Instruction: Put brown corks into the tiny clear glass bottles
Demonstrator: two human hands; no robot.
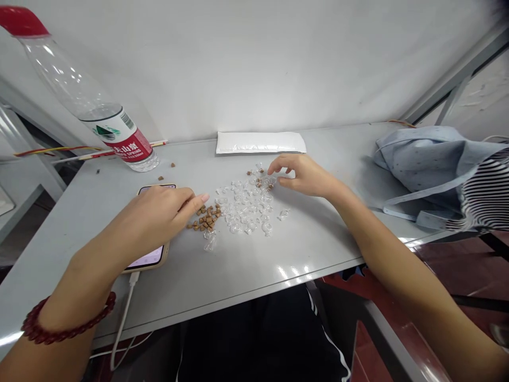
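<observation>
My left hand [169, 212] hovers over a lit smartphone [149, 258], with the fingers curled under and the thumb pressed alongside. What lies inside that hand, if anything, is hidden. Just right of its thumb is a small pile of brown kibble-like pellets [207, 218]. A spread of small clear plastic pieces [246, 209] covers the table's middle. At the far right of this spread, my right hand [296, 175] has its fingers apart and bent, close to a few clear pieces with brown pellets [259, 183] in or beside them.
A red-capped water bottle [131, 138] stands at the back left. Against the wall lies a flat white packet [260, 143]. A light blue cloth bag [425, 164] rests on the right. From the phone, a white cable [126, 313] runs over the front edge of the grey table [222, 281].
</observation>
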